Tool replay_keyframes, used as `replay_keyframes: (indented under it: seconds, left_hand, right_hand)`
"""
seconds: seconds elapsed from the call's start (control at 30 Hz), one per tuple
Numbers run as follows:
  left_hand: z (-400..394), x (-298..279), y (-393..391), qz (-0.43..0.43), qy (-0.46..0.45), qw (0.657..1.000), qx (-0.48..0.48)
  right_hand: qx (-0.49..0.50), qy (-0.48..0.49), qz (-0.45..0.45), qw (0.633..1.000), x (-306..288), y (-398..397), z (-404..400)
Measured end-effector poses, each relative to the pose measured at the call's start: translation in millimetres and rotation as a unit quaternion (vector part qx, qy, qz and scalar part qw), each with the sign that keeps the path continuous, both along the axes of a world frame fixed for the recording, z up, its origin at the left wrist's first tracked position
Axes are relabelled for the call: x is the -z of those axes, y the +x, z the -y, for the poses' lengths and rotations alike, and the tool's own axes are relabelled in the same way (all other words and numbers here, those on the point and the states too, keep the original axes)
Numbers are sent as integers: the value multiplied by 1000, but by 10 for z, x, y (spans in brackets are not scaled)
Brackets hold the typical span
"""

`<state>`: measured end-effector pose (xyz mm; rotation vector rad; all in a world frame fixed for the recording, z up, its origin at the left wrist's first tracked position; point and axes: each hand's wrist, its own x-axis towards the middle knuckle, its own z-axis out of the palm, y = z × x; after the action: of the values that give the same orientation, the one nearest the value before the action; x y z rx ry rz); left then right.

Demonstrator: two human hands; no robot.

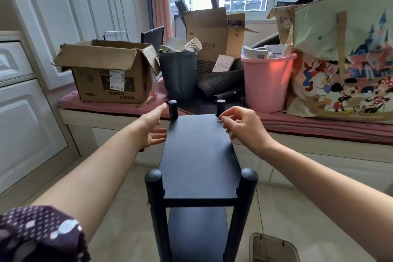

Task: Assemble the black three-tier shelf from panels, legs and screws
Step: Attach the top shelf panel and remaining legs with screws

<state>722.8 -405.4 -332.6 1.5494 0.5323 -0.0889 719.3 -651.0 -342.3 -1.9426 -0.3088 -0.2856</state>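
Black shelf [198, 155] is standing upright on the floor [119, 208] before the window seat [319, 127], four legs in. Left hand [154, 126] is hovering wide open beside the far-left leg [172, 109]. Right hand [240, 126] is pinching something small by the far-right leg [220, 107]; can't tell what.

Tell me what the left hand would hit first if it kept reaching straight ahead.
Probably the far-left leg: the left hand points along the top panel's left edge, fingertips almost at it. Depth is unclear.

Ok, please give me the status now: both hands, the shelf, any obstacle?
Left hand open, beside far-left leg. Right hand curled near far-right leg, grip unclear. Shelf standing upright. No obstacle seen.
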Motion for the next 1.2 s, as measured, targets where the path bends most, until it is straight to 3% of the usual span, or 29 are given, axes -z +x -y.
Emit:
replay_keyframes:
  seconds: [0.1,0.23,0.37,0.43,0.67,0.83,1.2]
  left_hand:
    - [7,17,168,-30,-58,997,35]
    - [92,66,353,-38,-142,988,48]
    - [141,88,473,-45,-138,988,56]
    - [147,103,489,-49,-131,988,62]
    - [194,106,517,-40,-105,993,27]
    - [267,82,499,-25,-79,997,4]
    - [356,33,382,19,-30,999,-10]
  right_hand:
    - [33,0,4,999,28,242,-56]
    - [59,123,-90,987,112,483,-20]
    - [24,282,-221,933,130,654,14]
    - [16,304,-253,918,142,707,7]
    - [17,245,-270,931,161,845,-77]
    - [-4,121,-219,968,153,904,-110]
    - [40,22,-158,986,186,1026,-188]
